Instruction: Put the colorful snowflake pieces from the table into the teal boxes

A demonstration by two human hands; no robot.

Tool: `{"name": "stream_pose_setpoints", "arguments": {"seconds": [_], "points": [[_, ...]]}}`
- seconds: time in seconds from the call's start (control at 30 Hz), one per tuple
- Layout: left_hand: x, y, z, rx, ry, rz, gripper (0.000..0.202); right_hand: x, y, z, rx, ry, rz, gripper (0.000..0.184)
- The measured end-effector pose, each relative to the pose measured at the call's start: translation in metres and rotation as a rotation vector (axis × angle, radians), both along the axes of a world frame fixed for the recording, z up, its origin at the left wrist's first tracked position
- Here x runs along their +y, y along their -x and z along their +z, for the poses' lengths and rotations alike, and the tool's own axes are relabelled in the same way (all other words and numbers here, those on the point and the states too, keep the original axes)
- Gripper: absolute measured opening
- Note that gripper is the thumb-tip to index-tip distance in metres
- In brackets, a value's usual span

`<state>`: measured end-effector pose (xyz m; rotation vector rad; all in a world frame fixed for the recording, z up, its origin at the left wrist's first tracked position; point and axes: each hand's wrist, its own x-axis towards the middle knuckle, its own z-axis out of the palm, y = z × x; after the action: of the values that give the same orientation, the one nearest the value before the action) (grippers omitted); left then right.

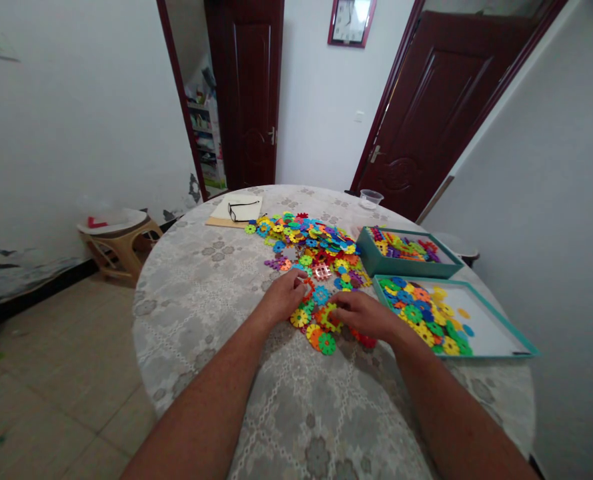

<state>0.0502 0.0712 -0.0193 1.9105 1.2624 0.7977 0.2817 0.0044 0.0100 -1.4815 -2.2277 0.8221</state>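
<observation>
Round table (211,280), covered by a grey-beige cloth with a floral pattern, fills the lower centre of the view. On its far half lies a loose heap of multicoloured plastic snowflake-shaped discs (309,240), spread flat. At the right edge sits a shallow teal tray with a white floor (491,330); more discs are bunched in its left part. Just behind it stands a deeper teal box (403,268), filled with further discs. Left hand (281,297) rests on the cloth, fingers curled inward, tips meeting the far edge of a small cluster of joined discs (319,328); whether it pinches a piece cannot be determined. Right hand (363,313) lies palm down at the cluster's right side, fingers bent, tips on a green and yellow disc; grip likewise not discernible. The cluster lies between both hands, on the near side of the heap. A pale notebook (226,215) sits at the far left edge, black-framed spectacles (243,211) on top. A clear plastic cup (371,198) stands at the far rim.
</observation>
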Motion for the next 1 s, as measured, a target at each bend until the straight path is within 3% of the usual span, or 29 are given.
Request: {"name": "stream_pose_setpoints", "arguments": {"seconds": [0.17,0.27,0.47,0.6,0.7,1.0], "points": [[0.001,0.0,0.0,0.006,-0.019,0.026,0.03,-0.004,0.011,-0.009,-0.222,-0.046,-0.064,0.017],[0.0,0.0,0.0,0.013,-0.02,0.013,0.03,-0.002,0.016,-0.017,-0.264,-0.11,-0.108,0.023],[-0.001,-0.001,-0.001,0.013,-0.016,0.007,0.029,-0.002,0.021,-0.021,-0.309,-0.177,-0.213,0.011],[0.0,-0.001,-0.003,0.0,-0.022,0.003,0.027,0.0,0.02,-0.02,-0.17,-0.123,-0.22,0.009],[0.0,-0.001,-0.003,-0.012,-0.026,-0.009,0.026,0.001,0.018,-0.021,-0.114,-0.092,-0.2,0.022],[-0.001,-0.001,0.0,0.008,-0.02,-0.015,0.028,0.003,0.019,-0.024,-0.296,-0.146,-0.143,0.025]]}}
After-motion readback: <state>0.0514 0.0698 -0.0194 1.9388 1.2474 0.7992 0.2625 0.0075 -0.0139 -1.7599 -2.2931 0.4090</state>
